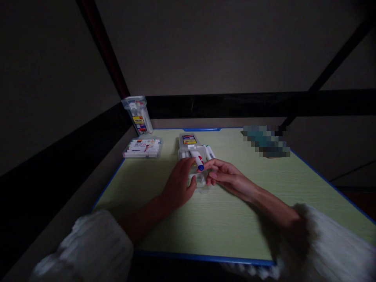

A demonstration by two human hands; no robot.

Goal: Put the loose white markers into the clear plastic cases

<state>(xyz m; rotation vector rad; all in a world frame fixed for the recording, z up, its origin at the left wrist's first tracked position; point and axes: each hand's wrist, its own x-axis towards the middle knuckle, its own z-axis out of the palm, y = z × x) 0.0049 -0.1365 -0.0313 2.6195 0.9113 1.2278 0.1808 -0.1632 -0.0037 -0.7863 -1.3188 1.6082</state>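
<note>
A white marker with a blue end and a red mark (197, 159) lies tilted over a clear plastic marker box (188, 148), its blue end toward me. My left hand (179, 182) is at the marker's left side, fingertips at or against its barrel, thumb held apart below. My right hand (229, 178) comes from the right, its index fingertip close to the blue end and its thumb and fingers apart. Whether that fingertip touches cannot be told. Beneath both hands is the clear open part of the box (199, 181). Other white markers (210, 152) lie at the box's right side.
A flat clear case of white markers (143, 148) lies at the table's left. Behind it an upright clear marker box (138, 115) stands by the wall. A blurred teal flat object (266, 141) is at the back right. The pale green table (194, 231) has blue edges.
</note>
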